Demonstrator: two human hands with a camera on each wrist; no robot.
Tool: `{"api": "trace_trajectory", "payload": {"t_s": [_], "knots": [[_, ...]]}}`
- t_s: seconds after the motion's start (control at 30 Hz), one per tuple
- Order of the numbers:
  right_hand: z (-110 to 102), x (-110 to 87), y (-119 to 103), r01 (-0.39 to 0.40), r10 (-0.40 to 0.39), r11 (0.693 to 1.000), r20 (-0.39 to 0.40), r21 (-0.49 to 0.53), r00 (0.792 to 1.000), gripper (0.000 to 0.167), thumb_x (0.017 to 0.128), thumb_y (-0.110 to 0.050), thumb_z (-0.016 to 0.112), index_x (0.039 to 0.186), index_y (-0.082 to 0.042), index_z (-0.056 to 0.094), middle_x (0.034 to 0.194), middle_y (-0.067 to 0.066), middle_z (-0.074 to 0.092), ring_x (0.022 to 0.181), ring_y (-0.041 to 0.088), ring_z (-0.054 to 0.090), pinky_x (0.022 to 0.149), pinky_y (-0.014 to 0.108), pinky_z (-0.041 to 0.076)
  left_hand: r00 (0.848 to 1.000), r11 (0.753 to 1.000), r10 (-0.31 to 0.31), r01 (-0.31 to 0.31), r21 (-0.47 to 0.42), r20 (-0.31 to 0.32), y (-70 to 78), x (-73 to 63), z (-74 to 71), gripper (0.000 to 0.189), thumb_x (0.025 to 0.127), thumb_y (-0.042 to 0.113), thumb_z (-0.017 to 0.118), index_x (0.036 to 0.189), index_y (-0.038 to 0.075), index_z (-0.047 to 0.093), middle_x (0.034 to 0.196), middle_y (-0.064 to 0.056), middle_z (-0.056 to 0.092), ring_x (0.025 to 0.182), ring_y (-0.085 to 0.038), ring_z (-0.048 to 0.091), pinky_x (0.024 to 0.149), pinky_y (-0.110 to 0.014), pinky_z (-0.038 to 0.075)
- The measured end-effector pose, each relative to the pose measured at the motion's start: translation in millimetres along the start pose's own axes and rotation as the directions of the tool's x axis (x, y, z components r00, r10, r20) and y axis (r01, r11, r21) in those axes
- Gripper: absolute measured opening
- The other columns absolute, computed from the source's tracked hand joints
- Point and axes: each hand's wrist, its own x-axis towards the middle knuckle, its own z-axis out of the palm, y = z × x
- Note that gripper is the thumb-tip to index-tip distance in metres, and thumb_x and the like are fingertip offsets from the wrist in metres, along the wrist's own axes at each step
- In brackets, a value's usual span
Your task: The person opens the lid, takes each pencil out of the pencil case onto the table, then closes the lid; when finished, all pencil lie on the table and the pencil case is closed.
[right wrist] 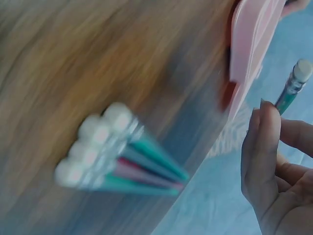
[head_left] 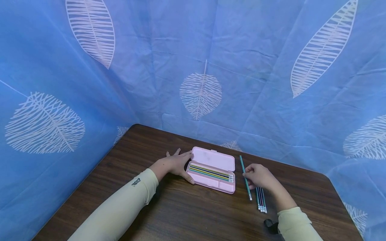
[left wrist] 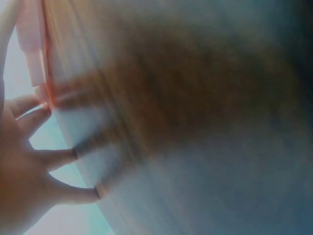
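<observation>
A pink pencil case (head_left: pixel 208 183) lies with its lid (head_left: pixel 214 159) folded back on the table, and several pencils (head_left: pixel 205 171) lie side by side in its long compartment. Against the left end of the case rests my left hand (head_left: pixel 178 164), fingers spread and straight. My right hand (head_left: pixel 260 175) pinches a green pencil (head_left: pixel 242 164) between thumb and fingers, to the right of the case; its white eraser end (right wrist: pixel 302 71) points toward me. Below that hand several more pencils (head_left: pixel 261 201) lie together on the table, white erasers (right wrist: pixel 88 152) nearest.
The dark wooden table (head_left: pixel 193 214) has rounded far corners. A blue cloth (head_left: pixel 256 83) with white leaf prints hangs behind it and along its left side. A black strap (head_left: pixel 271 226) is at the right wrist.
</observation>
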Motion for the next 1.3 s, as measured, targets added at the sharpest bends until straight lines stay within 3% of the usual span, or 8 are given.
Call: {"api": "trace_trajectory", "payload": {"t_s": [0.17, 0.47, 0.97, 1.3], "knots": [[-15, -5.9, 19, -0.030, 0.029, 0.999, 0.010, 0.018, 1.000, 0.021, 0.108, -0.010, 0.058, 0.118, 0.009, 0.061, 0.077, 0.010, 0.065, 0.063, 0.016, 0.067, 0.064, 0.037, 0.065, 1.000, 1.000, -0.011, 0.011, -0.019, 0.004, 2.0, -3.1, -2.9, 0.125, 0.073, 0.075, 0.086, 0.171, 0.024, 0.027, 0.182, 0.000, 0.018, 0.169, -0.046, 0.004, 0.124, -0.085, 0.007], [-33, -10.0, 50, -0.085, 0.083, 0.996, 0.052, 0.038, 0.995, 0.024, 0.109, -0.006, 0.054, 0.119, 0.015, 0.059, 0.086, 0.013, 0.068, 0.072, 0.016, 0.068, 0.067, 0.036, 0.066, 1.000, 1.000, -0.010, 0.010, -0.002, 0.002, 0.8, -1.8, -4.1, 0.126, 0.072, 0.077, 0.086, 0.171, 0.025, 0.028, 0.183, 0.001, 0.017, 0.169, -0.047, 0.004, 0.123, -0.086, 0.008], [-28, -6.1, 74, -0.155, 0.151, 0.985, 0.068, 0.071, 0.986, 0.020, 0.106, -0.004, 0.057, 0.114, 0.014, 0.060, 0.088, 0.013, 0.064, 0.072, 0.018, 0.068, 0.068, 0.035, 0.066, 1.000, 1.000, -0.007, 0.007, 0.009, 0.006, 1.2, -1.8, -3.1, 0.125, 0.073, 0.077, 0.085, 0.171, 0.024, 0.027, 0.183, 0.001, 0.017, 0.169, -0.047, 0.005, 0.122, -0.087, 0.009], [-24, -0.9, 77, -0.182, 0.179, 0.981, 0.054, 0.068, 0.982, 0.023, 0.105, -0.004, 0.060, 0.118, 0.015, 0.058, 0.090, 0.016, 0.065, 0.071, 0.017, 0.069, 0.067, 0.034, 0.066, 1.000, 1.000, 0.001, -0.001, 0.008, 0.010, 2.8, -3.1, -3.6, 0.125, 0.074, 0.076, 0.085, 0.171, 0.023, 0.027, 0.183, 0.000, 0.016, 0.168, -0.048, 0.005, 0.122, -0.087, 0.009]]}}
